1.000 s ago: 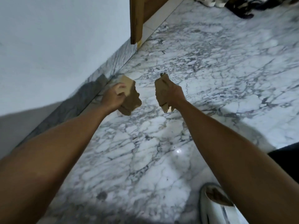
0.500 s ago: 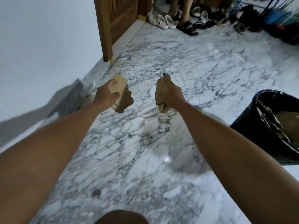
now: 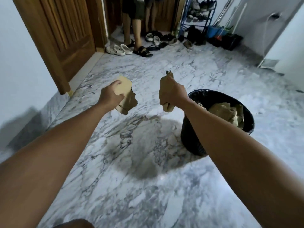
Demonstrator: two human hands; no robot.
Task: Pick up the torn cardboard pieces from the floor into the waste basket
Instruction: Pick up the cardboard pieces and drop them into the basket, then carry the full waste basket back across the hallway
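Fingers of two hands grip two cardboard pieces [image 3: 125, 96]; one basket [image 3: 194, 139].

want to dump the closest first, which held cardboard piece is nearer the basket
The piece in the right hand; it hangs beside the black basket rim, while the left hand's piece is farther off.

1. Left forearm [image 3: 54, 155]: bare from the bottom edge of the view up to the wrist; no sleeve, watch or band shows on it; long and slender.
2. Right forearm [image 3: 238, 150]: likewise bare and sleeveless along its whole visible length; it passes in front of the waste basket [image 3: 194, 139].
3. Left hand [image 3: 109, 97] and right hand [image 3: 174, 94]: ungloved; no rings can be made out.
4. Bare knee [image 3: 74, 223], rounded, at the bottom edge, well short of the waste basket.
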